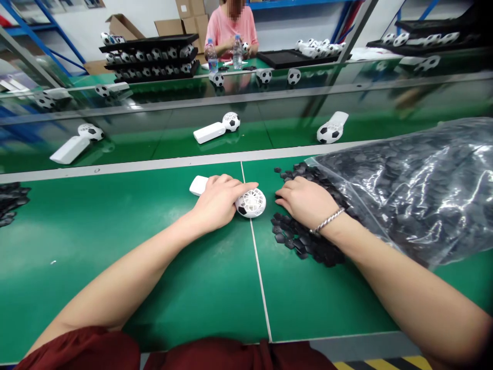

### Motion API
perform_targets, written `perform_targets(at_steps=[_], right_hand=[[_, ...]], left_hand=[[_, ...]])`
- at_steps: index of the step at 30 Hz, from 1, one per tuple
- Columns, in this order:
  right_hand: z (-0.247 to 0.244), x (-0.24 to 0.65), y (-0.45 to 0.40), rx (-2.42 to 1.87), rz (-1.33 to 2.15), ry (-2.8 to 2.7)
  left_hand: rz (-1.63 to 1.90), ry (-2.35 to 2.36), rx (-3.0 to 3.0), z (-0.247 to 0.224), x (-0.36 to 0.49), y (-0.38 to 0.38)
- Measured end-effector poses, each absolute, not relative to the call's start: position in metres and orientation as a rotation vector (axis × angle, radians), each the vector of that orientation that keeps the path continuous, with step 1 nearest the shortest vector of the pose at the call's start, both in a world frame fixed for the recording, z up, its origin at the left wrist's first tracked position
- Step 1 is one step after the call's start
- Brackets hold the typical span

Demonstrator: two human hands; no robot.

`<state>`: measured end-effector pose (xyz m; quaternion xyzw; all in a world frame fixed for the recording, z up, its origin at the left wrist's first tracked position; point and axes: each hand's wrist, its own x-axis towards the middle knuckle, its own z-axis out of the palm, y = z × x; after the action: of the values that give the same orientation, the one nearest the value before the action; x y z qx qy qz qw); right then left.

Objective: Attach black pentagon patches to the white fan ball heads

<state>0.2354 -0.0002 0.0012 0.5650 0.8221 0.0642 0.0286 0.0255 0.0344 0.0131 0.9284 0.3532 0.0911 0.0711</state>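
Observation:
My left hand (219,200) is wrapped round a white handheld fan (252,204) with a football-patterned round head. Its handle points left, and the head shows an open white grille with a black patch near the lower left edge. At the left edge of a pile of black pentagon pieces (296,241) is my right hand (306,200), its fingers bent and drawn together. Whatever may be between those fingertips is too small to make out.
Beyond the table's pale edge strip, several football fans (231,122) lie on a green conveyor. A clear plastic bag (419,195) of black pieces covers the right side. More black pieces (13,200) lie far left. Across the line sits a person (233,31) near stacked black trays (152,56).

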Motion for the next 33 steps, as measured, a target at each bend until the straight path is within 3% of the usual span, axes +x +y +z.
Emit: perform_targets(at_steps=[5, 9, 14, 17, 26, 33], right_hand=[[-0.007, 0.228, -0.001, 1.707, 0.332, 2.575], [-0.008, 0.235, 0.003, 1.818, 0.238, 2.669], [0.008, 0.231, -0.006, 2.116, -0.483, 2.976], [0.013, 0.221, -0.013, 2.014, -0.86, 3.085], [0.001, 0.213, -0.014, 1.968, -0.932, 3.139], [-0.009, 0.211, -0.007, 2.042, -1.655, 2.873]], left_hand=[[0.283, 1.06, 2.736, 0.011, 0.024, 0.037], [0.27, 1.099, 2.714, 0.011, 0.023, 0.037], [0.255, 1.021, 2.671, 0.01, 0.02, 0.038], [0.269, 0.997, 2.626, 0.011, 0.019, 0.039], [0.407, 1.092, 2.553, 0.005, 0.027, 0.035], [0.428, 1.118, 2.56, 0.005, 0.027, 0.034]])
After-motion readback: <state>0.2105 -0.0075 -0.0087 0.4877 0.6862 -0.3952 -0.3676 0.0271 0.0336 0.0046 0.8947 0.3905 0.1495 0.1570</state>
